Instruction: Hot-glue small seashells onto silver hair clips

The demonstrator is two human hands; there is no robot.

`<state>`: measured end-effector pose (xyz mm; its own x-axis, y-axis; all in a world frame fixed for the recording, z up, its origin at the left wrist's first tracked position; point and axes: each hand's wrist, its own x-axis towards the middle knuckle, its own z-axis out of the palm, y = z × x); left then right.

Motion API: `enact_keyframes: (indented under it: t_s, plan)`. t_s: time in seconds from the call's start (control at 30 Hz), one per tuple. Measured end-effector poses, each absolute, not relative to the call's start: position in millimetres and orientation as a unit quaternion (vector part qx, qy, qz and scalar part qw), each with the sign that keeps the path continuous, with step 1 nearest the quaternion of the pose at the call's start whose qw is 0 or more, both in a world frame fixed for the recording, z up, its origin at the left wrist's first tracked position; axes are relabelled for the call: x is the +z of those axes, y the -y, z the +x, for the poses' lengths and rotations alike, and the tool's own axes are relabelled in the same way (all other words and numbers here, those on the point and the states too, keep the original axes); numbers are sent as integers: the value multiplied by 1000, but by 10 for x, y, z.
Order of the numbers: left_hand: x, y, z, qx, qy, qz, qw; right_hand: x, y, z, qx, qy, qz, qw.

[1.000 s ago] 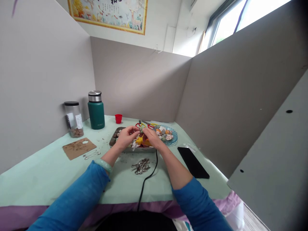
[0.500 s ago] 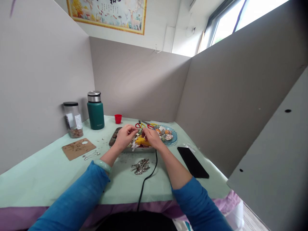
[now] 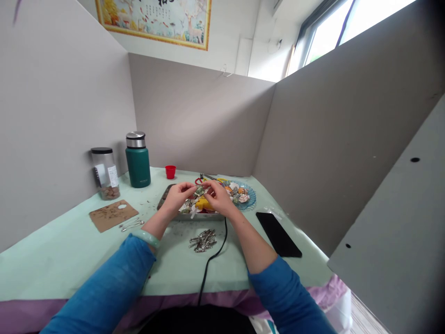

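Over the metal tray (image 3: 205,216), my left hand (image 3: 177,198) is closed in a pinch at the tray's left part. Whatever lies between its fingertips is too small to make out. Facing it, my right hand (image 3: 218,198) has its thumb and fingers bent together above the tray's right side, and its tips hide any small thing in them. The two hands are slightly apart. Between and below them a yellow glue gun (image 3: 202,203) lies in the tray among shells and small bits. A black cord (image 3: 212,259) runs from the tray's edge toward me.
A heap of metal clips (image 3: 203,240) lies in front of the tray. Right of it are a blue plate (image 3: 253,198) of shells and a black phone-like slab (image 3: 278,234). Leftward stand a green bottle (image 3: 138,162), a jar (image 3: 106,174), a red cup (image 3: 170,172) and a brown card (image 3: 113,215).
My left hand has moved slightly left, widening the gap between the hands. The right hand's fingers have shifted a little and look more raised. The glue gun stays put.
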<state>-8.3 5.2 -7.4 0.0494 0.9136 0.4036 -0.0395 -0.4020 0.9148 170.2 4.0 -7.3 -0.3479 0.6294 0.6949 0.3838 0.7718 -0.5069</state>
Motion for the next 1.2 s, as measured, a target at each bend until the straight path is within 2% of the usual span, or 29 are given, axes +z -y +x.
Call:
enact_keyframes:
  t_s: [0.63, 1.2]
  plan:
    - [-45, -14, -43, 558, -383, 638, 367, -125, -75, 1701, 95, 832, -324, 440]
    - [-48, -8, -40, 563, -383, 634, 367, -136, -91, 1697, 92, 834, -321, 440]
